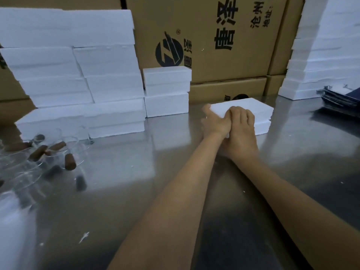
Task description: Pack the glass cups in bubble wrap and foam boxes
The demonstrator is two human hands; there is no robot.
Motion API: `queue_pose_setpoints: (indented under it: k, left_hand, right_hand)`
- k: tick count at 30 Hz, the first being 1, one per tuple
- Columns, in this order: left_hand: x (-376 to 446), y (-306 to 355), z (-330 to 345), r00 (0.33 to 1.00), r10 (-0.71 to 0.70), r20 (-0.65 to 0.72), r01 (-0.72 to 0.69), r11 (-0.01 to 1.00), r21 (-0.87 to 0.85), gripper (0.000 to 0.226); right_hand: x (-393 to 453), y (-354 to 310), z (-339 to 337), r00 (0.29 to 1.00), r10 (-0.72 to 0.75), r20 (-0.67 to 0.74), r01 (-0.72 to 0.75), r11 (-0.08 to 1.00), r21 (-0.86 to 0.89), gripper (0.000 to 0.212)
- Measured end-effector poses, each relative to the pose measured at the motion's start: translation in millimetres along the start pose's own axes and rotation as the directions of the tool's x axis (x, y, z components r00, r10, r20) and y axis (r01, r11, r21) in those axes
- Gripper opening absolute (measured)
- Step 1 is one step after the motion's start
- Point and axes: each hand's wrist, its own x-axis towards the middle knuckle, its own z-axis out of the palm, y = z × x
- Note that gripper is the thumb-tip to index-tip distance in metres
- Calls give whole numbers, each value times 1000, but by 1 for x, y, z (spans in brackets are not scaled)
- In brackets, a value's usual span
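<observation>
A white foam box [259, 112] with its lid on lies on the steel table [136, 172], right of centre. Both hands rest on its near-left end. My left hand [213, 123] grips the left corner, thumb up along the edge. My right hand [242, 125] lies flat over the lid and front side, partly over the left hand. At the left edge lie several clear glass cups [29, 168] with brown cork-like handles [70, 164], blurred. No bubble wrap can be made out.
A tall stack of closed foam boxes [78, 75] stands at the back left, with two more [166, 90] beside it. Cardboard cartons [224, 45] form the back wall. Another foam stack [311, 65] and dark flat sheets [339, 98] sit at the right.
</observation>
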Motion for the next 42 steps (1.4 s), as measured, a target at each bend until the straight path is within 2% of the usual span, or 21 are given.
queue_pose_setpoints:
  k: [2, 5, 7, 10, 12, 14, 17, 19, 21, 26, 30, 32, 34, 37, 42]
  left_hand:
    - [13, -3, 2, 1000, 13, 25, -13, 999, 30, 73]
    - [19, -12, 1, 997, 52, 62, -55, 997, 47, 67]
    - [15, -18, -1, 992, 92, 84, -95, 995, 40, 63]
    - [7, -24, -6, 990, 123, 66, -120, 991, -52, 61]
    - [0, -25, -10, 995, 92, 31, -88, 990, -108, 62]
    - [-7, -27, -15, 999, 51, -14, -52, 988, -142, 61]
    - [-20, -31, -27, 996, 30, -86, -44, 985, -165, 52]
    - [-30, -35, -40, 992, 8, -127, -31, 984, -176, 47]
    - [-38, -38, -56, 988, -22, -153, -4, 987, -163, 43]
    - [-60, -45, -103, 972, -38, -230, 13, 994, -109, 43]
    - [-76, -50, -144, 908, -83, -412, 58, 996, -74, 49]
    - [-78, -55, -165, 870, -114, -479, 91, 993, -71, 52]
    - [-75, -59, -186, 851, -130, -509, 106, 991, -77, 54]
    - [-60, -61, -217, 831, -133, -540, 105, 991, -84, 57]
    - [-28, -66, -253, 798, -166, -579, 129, 986, -106, 63]
  right_hand:
    - [11, 4, 8, 1000, -4, -10, 3, 999, -36, 68]
    - [21, 8, 17, 998, -25, 53, 36, 976, -214, 62]
    - [22, 9, 19, 996, 44, 82, -20, 962, -272, 68]
    - [18, 6, 19, 994, 104, 39, -92, 964, -249, 63]
    - [15, 5, 17, 994, 105, 19, -97, 963, -250, 58]
    - [13, 3, 13, 995, 101, -5, -99, 971, -216, 62]
    - [7, -2, 6, 1000, 1, -29, -6, 987, -161, 63]
    - [2, -6, 3, 997, -78, 23, 80, 989, -124, 62]
    - [-3, -10, -1, 992, -86, 91, 91, 994, -53, 61]
    - [-29, -41, -14, 960, 10, 280, -34, 996, 81, 51]
    - [-48, -88, -27, 942, 13, 335, -99, 965, 242, 54]
    - [-51, -111, -26, 919, 21, 393, -177, 914, 365, 55]
    - [-52, -132, -21, 873, 63, 483, -318, 826, 466, 54]
    - [-49, -156, -2, 810, 143, 568, -490, 697, 523, 52]
    - [-25, -184, 40, 788, 150, 597, -539, 639, 549, 64]
